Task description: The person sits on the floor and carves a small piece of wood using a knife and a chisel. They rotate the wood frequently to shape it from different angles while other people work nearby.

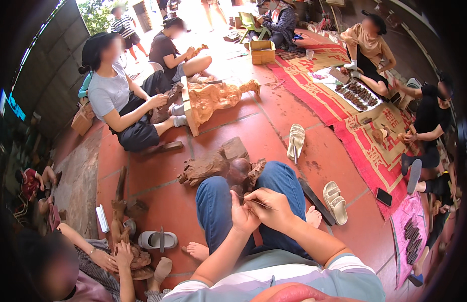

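Between my raised knees sits a dark brown wood carving (238, 172) with a rounded top. My left hand (243, 215) is closed at its lower end, thumb and fingers against a small dark part; exactly what it grips is hidden. My right hand (272, 205) pinches a thin, dark, stick-like tool (258, 204), held close beside the left fingers. Just beyond the carving, a rough brown log (206, 170) and a wood block (234, 149) lie on the red tile floor.
Pale sandals (335, 202) and a long dark bar (314, 199) lie to my right. Ahead rests a large light-wood carving (213, 103). People sit working around me, one close at left with a wood carving (121, 226). A red patterned mat (364, 151) holds a phone (383, 197).
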The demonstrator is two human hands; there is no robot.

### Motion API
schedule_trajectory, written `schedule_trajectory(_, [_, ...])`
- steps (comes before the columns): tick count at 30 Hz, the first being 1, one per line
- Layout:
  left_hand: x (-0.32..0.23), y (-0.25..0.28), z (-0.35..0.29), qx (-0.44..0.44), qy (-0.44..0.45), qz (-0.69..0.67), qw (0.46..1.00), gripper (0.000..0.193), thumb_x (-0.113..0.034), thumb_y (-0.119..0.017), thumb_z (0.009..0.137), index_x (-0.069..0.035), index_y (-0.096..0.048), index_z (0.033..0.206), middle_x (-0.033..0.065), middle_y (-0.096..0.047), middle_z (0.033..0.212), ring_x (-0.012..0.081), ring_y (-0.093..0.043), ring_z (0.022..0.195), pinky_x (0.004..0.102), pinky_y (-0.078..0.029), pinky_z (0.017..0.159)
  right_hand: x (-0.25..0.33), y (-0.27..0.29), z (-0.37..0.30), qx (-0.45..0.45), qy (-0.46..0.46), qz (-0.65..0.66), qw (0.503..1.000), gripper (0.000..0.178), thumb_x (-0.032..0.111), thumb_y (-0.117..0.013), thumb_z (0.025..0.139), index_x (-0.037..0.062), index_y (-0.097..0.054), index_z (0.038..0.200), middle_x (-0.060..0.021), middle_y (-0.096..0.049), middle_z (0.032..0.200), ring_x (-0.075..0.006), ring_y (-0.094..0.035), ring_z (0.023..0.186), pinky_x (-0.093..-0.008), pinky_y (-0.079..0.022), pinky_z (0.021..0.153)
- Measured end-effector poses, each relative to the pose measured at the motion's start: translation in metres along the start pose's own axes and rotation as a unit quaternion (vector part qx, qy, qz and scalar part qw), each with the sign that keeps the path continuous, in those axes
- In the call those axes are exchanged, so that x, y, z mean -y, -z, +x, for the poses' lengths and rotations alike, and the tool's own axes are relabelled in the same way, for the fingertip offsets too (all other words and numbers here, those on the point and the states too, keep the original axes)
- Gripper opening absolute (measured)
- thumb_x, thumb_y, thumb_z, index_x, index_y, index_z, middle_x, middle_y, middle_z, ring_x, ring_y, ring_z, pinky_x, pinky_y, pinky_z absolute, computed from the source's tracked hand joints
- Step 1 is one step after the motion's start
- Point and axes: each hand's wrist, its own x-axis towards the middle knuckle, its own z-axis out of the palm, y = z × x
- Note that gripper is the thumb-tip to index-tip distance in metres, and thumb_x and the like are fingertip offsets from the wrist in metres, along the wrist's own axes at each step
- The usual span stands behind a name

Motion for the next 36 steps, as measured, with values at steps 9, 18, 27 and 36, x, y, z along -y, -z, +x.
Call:
schedule_trajectory(9, [0.0,0.001,0.003,0.014,0.009,-0.03,0.999,0.068,-0.065,-0.04,0.087,-0.004,-0.056,0.114,0.0124,-0.058,0.12,0.0251,-0.053,0.115,0.0414,-0.039,0.102,-0.001,0.0,0.001,-0.002,0.017,-0.082,0.996,0.012,0.011,-0.064,0.078,0.0053,-0.065,0.089,-0.0112,-0.065,0.083,-0.0291,-0.064,0.074,-0.0355,-0.051,0.063])
schedule_trajectory(18, [0.001,-0.006,0.0,-0.006,0.011,-0.031,0.999,0.071,-0.065,-0.039,0.088,-0.003,-0.056,0.115,0.011,-0.059,0.119,0.0255,-0.054,0.114,0.0421,-0.038,0.102,-0.007,-0.003,0.001,-0.018,0.044,-0.089,0.995,0.013,0.011,-0.065,0.077,0.005,-0.066,0.089,-0.0109,-0.065,0.083,-0.0288,-0.065,0.073,-0.0355,-0.051,0.064])
schedule_trajectory(27, [0.003,-0.009,0.002,-0.033,-0.007,-0.02,0.999,0.07,-0.067,-0.037,0.087,-0.004,-0.056,0.112,0.0115,-0.059,0.117,0.0223,-0.053,0.114,0.0393,-0.038,0.102,-0.011,-0.004,0.004,-0.026,0.044,-0.094,0.994,0.015,0.012,-0.067,0.075,0.0047,-0.066,0.089,-0.0112,-0.065,0.083,-0.0292,-0.064,0.074,-0.0364,-0.051,0.063])
schedule_trajectory(36, [0.002,-0.014,0.0,-0.085,-0.005,0.006,0.996,0.069,-0.067,-0.036,0.087,-0.005,-0.057,0.11,0.0113,-0.06,0.117,0.0236,-0.057,0.11,0.0394,-0.042,0.1,-0.009,-0.001,0.007,-0.031,0.009,-0.058,0.998,0.013,0.011,-0.067,0.075,0.004,-0.066,0.087,-0.0117,-0.064,0.084,-0.0294,-0.064,0.076,-0.0355,-0.051,0.066])
